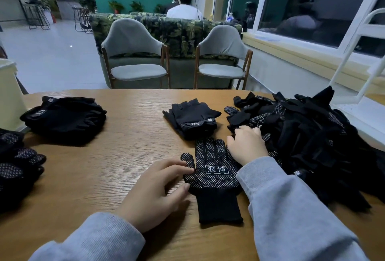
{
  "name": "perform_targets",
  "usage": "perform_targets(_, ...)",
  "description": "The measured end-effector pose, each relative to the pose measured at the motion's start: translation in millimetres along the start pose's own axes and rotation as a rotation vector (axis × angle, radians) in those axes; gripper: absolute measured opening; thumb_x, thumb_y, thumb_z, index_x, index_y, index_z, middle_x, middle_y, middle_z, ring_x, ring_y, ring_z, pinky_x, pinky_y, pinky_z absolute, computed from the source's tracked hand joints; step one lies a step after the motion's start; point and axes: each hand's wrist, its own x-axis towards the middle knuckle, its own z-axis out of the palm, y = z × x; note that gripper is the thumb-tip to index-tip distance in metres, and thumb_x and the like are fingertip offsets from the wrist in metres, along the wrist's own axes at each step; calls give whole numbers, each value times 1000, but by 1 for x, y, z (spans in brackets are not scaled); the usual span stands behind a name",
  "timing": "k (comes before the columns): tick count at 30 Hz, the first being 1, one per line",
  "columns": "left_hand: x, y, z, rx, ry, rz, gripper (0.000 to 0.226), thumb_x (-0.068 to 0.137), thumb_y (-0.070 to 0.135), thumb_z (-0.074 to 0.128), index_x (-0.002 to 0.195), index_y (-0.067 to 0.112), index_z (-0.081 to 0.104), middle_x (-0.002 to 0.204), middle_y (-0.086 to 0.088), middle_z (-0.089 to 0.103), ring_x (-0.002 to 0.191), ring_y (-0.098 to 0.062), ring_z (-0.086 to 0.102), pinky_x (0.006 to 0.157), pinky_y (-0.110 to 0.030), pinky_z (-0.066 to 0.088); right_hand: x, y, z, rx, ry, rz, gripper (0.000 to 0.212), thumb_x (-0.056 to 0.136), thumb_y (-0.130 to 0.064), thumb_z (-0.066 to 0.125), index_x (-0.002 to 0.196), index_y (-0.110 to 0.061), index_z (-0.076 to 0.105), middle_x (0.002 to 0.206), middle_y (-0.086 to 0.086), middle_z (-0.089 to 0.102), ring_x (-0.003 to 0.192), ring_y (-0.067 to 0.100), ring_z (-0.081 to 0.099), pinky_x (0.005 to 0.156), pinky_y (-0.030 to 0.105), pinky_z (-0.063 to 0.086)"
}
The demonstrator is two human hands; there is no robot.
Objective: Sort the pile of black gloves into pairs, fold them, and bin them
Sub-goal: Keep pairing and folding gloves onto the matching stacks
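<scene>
While a dotted glove point(212, 169) lies flat on the tabletop point(125, 135) between the hands, its thumb edge is touched by the loosely spread fingers of the left hand point(154, 187) — nothing is gripped. The right hand point(246, 147) is set just beside the glove's fingertips, its fingers bent into the edge of the glove pile point(302, 139); a grip cannot be made out. Beyond both hands a paired set of fingerless gloves point(192, 120) is seen — and well left, a folded stack point(64, 117).

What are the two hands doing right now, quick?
Left hand: open, fingertips resting on the dotted glove lying flat.
Right hand: reaching into the glove pile; cannot tell if it grips anything.
</scene>
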Motion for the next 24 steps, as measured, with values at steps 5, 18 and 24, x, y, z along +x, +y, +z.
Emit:
perform_targets(5,-1,-1,0,-17,15,-3,40,78,60,43,111,45,60,119,30,49,119,5,43,102,-28,38,-3,1,-2,66,91,-39,40,98,-29,39,127,-4,51,144,3,39,126,27,31,102,36,30)
perform_targets(18,-3,4,-1,-164,96,-10,33,79,50,48,109,46,60,119,27,49,118,1,48,96,-17,43,-23,-8,-18,409,709,-307,30,89,-6,55,116,3,62,124,13,60,114,27,57,100,25,35)
perform_targets(24,-5,12,-4,-203,193,54,30,82,38,50,109,44,59,120,23,49,117,-3,51,79,-11,48,-32,-16,-24,527,854,-543,20,85,-3,54,95,-1,71,100,7,68,97,17,59,97,18,41)
